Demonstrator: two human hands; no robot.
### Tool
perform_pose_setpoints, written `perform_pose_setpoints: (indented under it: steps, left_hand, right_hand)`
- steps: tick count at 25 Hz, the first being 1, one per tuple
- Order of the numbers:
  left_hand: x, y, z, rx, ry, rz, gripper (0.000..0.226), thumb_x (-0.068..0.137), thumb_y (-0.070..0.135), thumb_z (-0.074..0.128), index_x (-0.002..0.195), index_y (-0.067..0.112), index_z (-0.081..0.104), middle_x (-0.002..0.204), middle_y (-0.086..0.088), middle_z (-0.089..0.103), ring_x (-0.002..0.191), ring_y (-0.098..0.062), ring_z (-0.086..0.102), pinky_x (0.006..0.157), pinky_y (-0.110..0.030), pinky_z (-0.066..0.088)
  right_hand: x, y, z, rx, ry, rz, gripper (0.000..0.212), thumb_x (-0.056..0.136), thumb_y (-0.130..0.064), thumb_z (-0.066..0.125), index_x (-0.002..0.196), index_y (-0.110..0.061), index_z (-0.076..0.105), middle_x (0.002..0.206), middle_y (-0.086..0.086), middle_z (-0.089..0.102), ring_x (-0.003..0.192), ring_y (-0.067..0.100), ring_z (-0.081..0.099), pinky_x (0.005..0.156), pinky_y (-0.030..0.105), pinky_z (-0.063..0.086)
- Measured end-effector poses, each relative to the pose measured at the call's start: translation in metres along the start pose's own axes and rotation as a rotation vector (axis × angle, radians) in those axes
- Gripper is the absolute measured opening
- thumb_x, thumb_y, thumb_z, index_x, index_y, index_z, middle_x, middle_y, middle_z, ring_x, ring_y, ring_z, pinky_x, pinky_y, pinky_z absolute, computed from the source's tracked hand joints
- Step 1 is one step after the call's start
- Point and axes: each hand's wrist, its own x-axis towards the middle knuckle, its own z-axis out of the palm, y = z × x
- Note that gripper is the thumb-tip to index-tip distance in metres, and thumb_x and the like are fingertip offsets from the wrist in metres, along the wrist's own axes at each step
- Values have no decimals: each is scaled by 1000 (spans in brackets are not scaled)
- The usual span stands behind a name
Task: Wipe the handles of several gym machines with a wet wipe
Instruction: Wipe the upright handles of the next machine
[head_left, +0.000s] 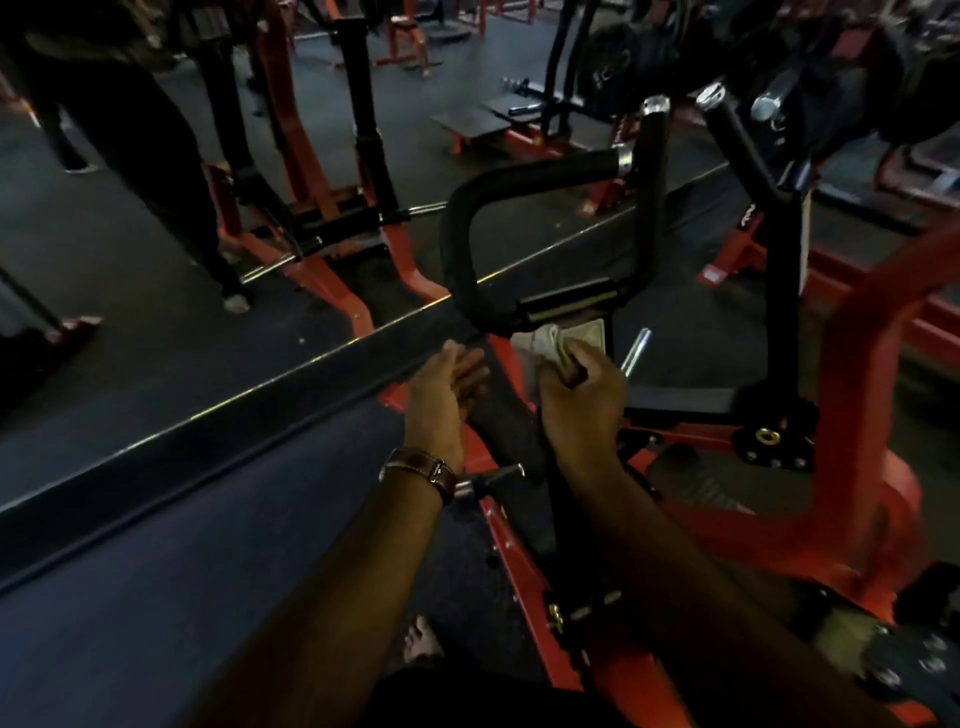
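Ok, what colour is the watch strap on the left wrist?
Brown leather-look watch strap, clearest in the head view, just below the left hand.

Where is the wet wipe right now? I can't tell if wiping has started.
In the head view the wet wipe is bunched in the right hand, right of centre, at the base of the looped black handle; the left hand is beside it.

The scene is dim and underexposed, the upper left of the frame sinking into near-black. Small glints show on the chrome end caps of the black padded handle bars (655, 106) at upper right. Wide-angle distortion bends lines near the edges. Motion blur softens the red steel machine frame (852, 364) at right.
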Motion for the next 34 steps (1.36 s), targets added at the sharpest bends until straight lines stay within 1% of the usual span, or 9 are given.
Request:
perform_pose_setpoints:
  steps: [3, 9, 13, 15, 19, 25, 28, 30, 34]
  left_hand:
    - [38, 26, 11, -76, -90, -42, 58, 104, 53, 38, 135, 9, 58, 129, -9, 68, 123, -24, 62, 106, -37, 47]
    - [74, 51, 18, -172, -293, -229, 114, 82, 89, 6, 135, 0, 55, 132, -22, 63, 126, -31, 59, 110, -43, 43]
    - [78, 47, 19, -108, -292, -227, 104, 91, 81, 5, 82, 5, 76, 84, -14, 75, 63, -16, 68, 60, -21, 54]
    - [83, 45, 17, -45, -279, -222, 103, 89, 83, 7, 76, 10, 78, 74, -11, 72, 73, -20, 69, 70, -27, 54]
    - [86, 40, 11, -8, -282, -165, 109, 88, 83, 7, 114, -5, 65, 128, -25, 64, 122, -33, 62, 108, -43, 43]
    - [165, -86, -6, -395, -429, -186, 58, 91, 77, 41, 130, 38, 57, 132, 34, 52, 96, 13, 59, 116, -41, 36]
    - [191, -99, -24, -262, -381, -72, 65, 95, 76, 29, 127, 25, 55, 141, 18, 55, 118, -2, 52, 105, -52, 47]
    - [125, -42, -16, -23, -173, -32, 92, 83, 84, 30, 132, 10, 55, 146, -4, 55, 135, -25, 48, 110, -57, 41]
    - [75, 33, 10, -229, -345, -205, 100, 88, 83, 12, 112, 2, 65, 133, -18, 63, 127, -30, 59, 107, -42, 45]
  right_hand:
    - [41, 0, 34, -285, 115, -334, 19, 82, -1, 68, 101, -3, 74, 101, 7, 59, 90, 9, 57, 85, 10, 43]
    - [24, -2, 88, -504, -70, -184, 21, 96, -18, 57, 114, -8, 64, 113, 8, 49, 82, 10, 50, 74, 17, 46]
    - [38, -34, 104, 19, -37, 192, 16, 98, -14, 57, 105, -9, 70, 84, 12, 67, 68, 12, 64, 60, 18, 51]
    - [40, -38, 90, -199, -96, -15, 18, 96, -12, 59, 110, -10, 69, 96, 4, 65, 81, 7, 61, 64, 4, 40]
    - [47, 7, 55, -850, -198, -511, 28, 95, -20, 57, 121, -10, 65, 113, 9, 58, 74, 19, 61, 56, 17, 29]
    - [35, -52, 74, -557, -180, -308, 23, 102, -5, 46, 113, 3, 63, 87, 1, 48, 69, -4, 36, 71, 17, 39]
    - [49, -55, 76, -288, -136, -532, 42, 63, 44, 40, 78, 15, 66, 60, 23, 59, 61, 21, 44, 77, 2, 43]
    - [42, -17, 63, -513, -182, -616, 31, 70, 28, 62, 95, 12, 68, 87, 27, 63, 69, 21, 56, 65, 9, 40]
    - [38, 25, 62, -459, -186, -587, 35, 94, -18, 54, 123, -2, 65, 114, 8, 61, 99, 15, 57, 76, 19, 50]
